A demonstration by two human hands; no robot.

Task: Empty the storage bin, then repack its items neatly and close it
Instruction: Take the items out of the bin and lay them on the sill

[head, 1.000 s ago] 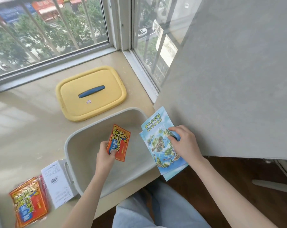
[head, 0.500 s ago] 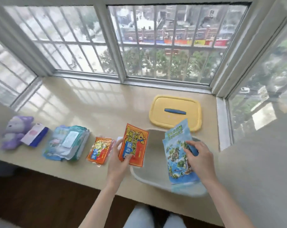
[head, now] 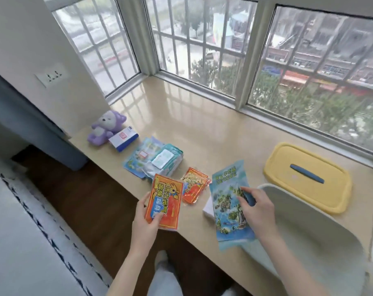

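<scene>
The grey storage bin (head: pixel 322 227) stands on the window ledge at the right, with nothing visible inside it. Its yellow lid (head: pixel 305 178) with a blue handle lies flat behind it. My left hand (head: pixel 146 218) holds an orange packet (head: pixel 165 198) over the ledge's front edge. My right hand (head: pixel 256 207) pinches a blue map-printed packet (head: pixel 230 208) together with a small dark blue object, just left of the bin. More orange packets (head: pixel 194 188), a stack of blue-green packets (head: pixel 155 160), a white and blue box (head: pixel 123 138) and a purple plush toy (head: pixel 105 130) lie in a row on the ledge.
A white box (head: pixel 208 210) lies partly under the map packet. Barred windows enclose the ledge (head: pixel 202 129) at the back and left. Dark wood floor and a pale rug lie below the ledge's front edge. A wall socket (head: pixel 51 76) sits on the left wall.
The view has swung left from the bin to the row of items. My left hand has carried the orange packet out of the bin to the left; my right hand still holds the map packet.
</scene>
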